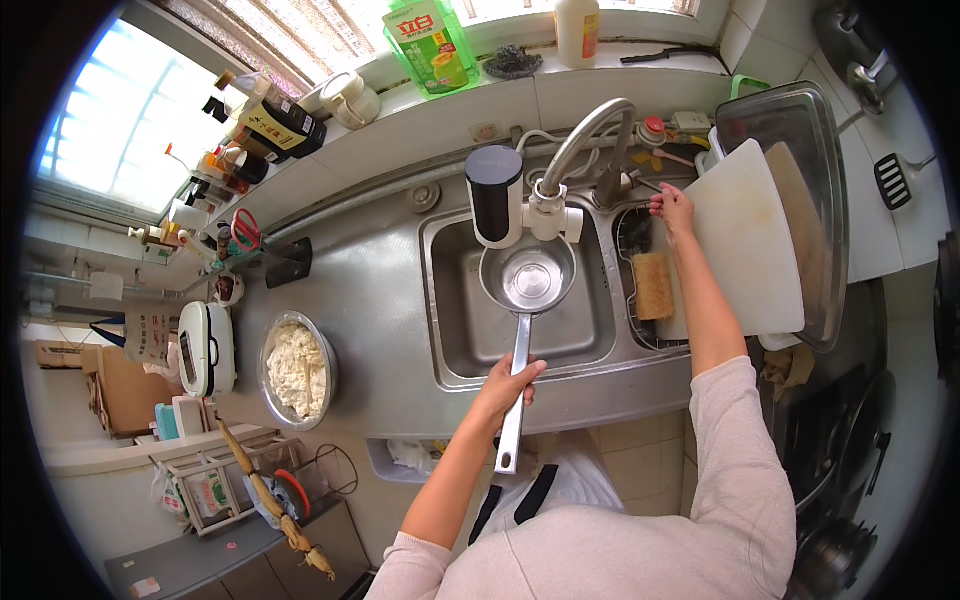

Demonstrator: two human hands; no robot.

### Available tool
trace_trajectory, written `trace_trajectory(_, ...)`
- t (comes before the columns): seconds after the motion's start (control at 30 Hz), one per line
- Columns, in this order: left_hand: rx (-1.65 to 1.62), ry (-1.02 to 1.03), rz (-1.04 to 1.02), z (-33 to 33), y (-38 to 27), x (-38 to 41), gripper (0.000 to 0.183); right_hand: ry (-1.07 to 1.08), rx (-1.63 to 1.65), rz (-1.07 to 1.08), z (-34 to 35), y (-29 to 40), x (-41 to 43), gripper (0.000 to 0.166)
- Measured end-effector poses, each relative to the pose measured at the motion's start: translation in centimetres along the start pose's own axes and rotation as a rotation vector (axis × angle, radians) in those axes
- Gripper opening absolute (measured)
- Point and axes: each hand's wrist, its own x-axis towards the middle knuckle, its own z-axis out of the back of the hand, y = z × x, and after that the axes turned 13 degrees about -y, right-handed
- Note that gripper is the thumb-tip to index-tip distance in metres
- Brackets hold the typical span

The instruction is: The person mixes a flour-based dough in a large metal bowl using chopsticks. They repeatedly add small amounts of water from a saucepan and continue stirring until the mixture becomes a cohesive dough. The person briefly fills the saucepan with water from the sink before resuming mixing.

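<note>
My left hand (pixel 511 388) grips the handle of a metal ladle (pixel 529 276), whose bowl is below the outlet of a faucet (pixel 622 120) fitted with a black-and-white water filter (pixel 495 196), over the sink basin (pixel 459 315). The bowl looks shiny inside; how much water it holds, I cannot tell. My right hand (pixel 673 207) has its fingers closed at the end of the faucet's lever (pixel 645 182), to the right of the spout. To the left on the steel counter (pixel 375 330) stands a metal bowl (pixel 330 367) of pale, shaggy dough (pixel 296 369) with chopsticks in it.
A white cutting board (pixel 742 247) leans at the right beside a wire rack with a loofah sponge (pixel 653 286). Dish soap (pixel 429 49), steel wool (pixel 513 62) and sauce bottles (pixel 277 124) line the sill. A knife holder (pixel 289 262) and white appliance (pixel 206 349) stand left.
</note>
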Motion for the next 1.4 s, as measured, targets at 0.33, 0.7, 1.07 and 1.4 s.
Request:
trace_trajectory(0.33, 0.024, -0.021, 0.005, 0.0, 0.9, 0.0, 0.031, -0.129, -0.034, -0.123, -1.2, 0.9, 1.6, 0.036)
trace_trajectory(0.7, 0.039, -0.010, 0.014, -0.7, 0.5, 0.1, 0.031, -0.047, -0.021, -0.142, -2.4, 1.8, -2.5, 0.066)
trace_trajectory(1.07, 0.049, -0.014, -0.002, -1.1, 0.3, -0.3, 0.032, 0.120, -0.583, 0.233, -1.6, 0.5, -0.8, 0.063)
trace_trajectory(1.4, 0.039, -0.006, -0.019, -1.1, 0.7, 0.1, 0.035, 0.032, -0.602, 0.261, -1.4, -2.0, 1.1, 0.057)
